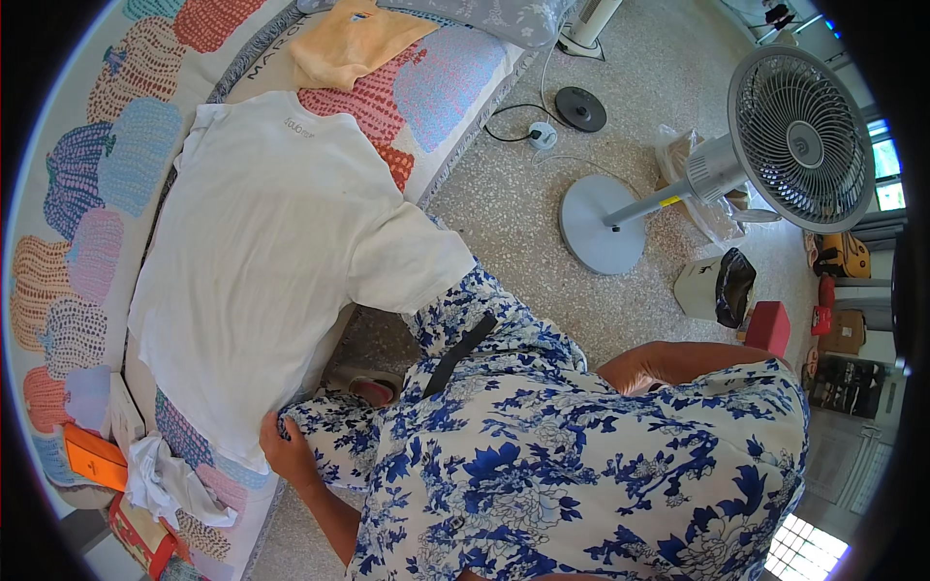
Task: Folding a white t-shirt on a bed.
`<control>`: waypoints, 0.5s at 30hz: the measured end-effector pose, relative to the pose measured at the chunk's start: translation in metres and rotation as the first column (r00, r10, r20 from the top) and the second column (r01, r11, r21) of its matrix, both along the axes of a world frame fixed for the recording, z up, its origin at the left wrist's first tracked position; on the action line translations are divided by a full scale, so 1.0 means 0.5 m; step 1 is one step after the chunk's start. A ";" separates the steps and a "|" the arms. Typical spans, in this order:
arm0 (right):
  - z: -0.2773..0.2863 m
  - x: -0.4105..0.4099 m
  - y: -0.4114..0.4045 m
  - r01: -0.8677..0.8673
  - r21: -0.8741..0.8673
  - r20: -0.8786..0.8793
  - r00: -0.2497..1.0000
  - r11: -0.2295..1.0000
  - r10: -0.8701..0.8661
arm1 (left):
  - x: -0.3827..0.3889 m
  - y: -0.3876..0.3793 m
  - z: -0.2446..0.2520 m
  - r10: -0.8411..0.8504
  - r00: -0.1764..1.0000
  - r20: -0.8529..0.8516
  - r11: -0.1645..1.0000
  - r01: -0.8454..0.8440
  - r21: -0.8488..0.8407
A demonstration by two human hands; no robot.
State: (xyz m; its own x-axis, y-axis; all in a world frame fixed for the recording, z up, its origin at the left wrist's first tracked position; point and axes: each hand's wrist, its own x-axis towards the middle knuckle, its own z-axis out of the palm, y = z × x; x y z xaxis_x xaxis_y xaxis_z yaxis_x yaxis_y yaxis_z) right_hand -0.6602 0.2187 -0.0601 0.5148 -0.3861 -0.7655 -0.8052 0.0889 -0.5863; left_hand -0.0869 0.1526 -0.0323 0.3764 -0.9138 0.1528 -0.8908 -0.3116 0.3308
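A white T-shirt [254, 240] lies spread on a sofa covered with a patterned cloth, its collar towards the top and one short sleeve reaching over my knee. My left hand [287, 447] is at the shirt's lower hem, thumb and fingers a little apart; whether they pinch the fabric is unclear. My right hand is out of view; only the bent right arm shows beside my body. I wear blue and white floral clothing [552, 450], with a dark strip [461, 356] across the lap. A folded orange-yellow cloth [363, 40] rests on the sofa above the collar.
White crumpled fabric [171, 483] and an orange box [94, 457] sit at the sofa's lower left. On the speckled floor stand a grey pedestal fan [603, 225], a lined waste bin [708, 287], a round black base [581, 109] and a socket with cords [542, 136].
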 end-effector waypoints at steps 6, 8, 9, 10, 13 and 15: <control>0.042 0.020 -0.021 0.006 -0.001 0.016 1.000 1.000 -0.006 | 0.007 0.004 -0.009 -0.013 1.000 0.009 1.000 0.014 -0.019; 0.054 0.028 -0.031 0.004 -0.002 0.021 1.000 1.000 -0.004 | 0.006 0.006 -0.009 -0.007 1.000 0.014 1.000 0.008 -0.021; 0.060 0.032 -0.035 0.005 -0.003 0.024 1.000 1.000 -0.005 | 0.005 0.005 -0.006 -0.006 1.000 0.003 1.000 0.006 -0.024; 0.067 0.035 -0.042 0.003 -0.004 0.026 1.000 1.000 -0.003 | 0.004 0.005 -0.004 -0.003 1.000 -0.009 1.000 0.002 -0.029; 0.087 0.046 -0.059 0.002 -0.008 0.030 1.000 1.000 -0.002 | 0.001 0.000 -0.006 -0.006 1.000 -0.009 0.999 0.005 -0.048; 0.099 0.054 -0.070 -0.003 -0.013 0.036 0.999 1.000 0.004 | 0.000 0.001 -0.006 -0.003 1.000 -0.002 0.999 0.003 -0.054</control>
